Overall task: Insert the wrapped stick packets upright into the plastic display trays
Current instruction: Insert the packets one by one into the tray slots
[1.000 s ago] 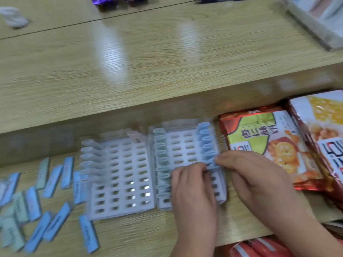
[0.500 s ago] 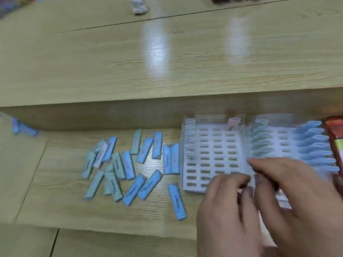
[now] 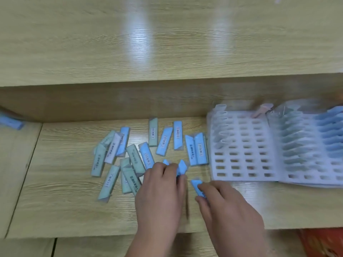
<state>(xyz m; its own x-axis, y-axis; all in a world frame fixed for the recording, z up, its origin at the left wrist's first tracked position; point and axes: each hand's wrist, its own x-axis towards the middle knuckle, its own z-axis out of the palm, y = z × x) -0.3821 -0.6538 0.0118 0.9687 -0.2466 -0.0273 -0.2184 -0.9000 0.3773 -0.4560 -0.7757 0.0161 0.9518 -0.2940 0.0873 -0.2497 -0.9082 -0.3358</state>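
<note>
We see the white tray (image 3: 239, 178) lying flat on the desk (image 3: 65, 210), most of its slots bare. A few pale packets (image 3: 220, 131) stand in its left column and a pink packet (image 3: 261, 111) sits at its far edge. Touching its right side is a second tray (image 3: 313, 179), which holds a greenish row (image 3: 291, 145) and a blue row (image 3: 332, 132), both blurred.

To the left of the white tray, the loose packets (image 3: 133, 156) lie flat in a scattered heap, blue and pale green. Near the tray's near left corner, the left hand (image 3: 161, 193) has its grip curled round a blue packet (image 3: 182, 166). Just beside it, closer to the tray, the right hand (image 3: 230, 210) pinches another blue packet (image 3: 197, 185) between thumb and fingers. Far to the left of the tray lies one stray packet (image 3: 11, 123).
</note>
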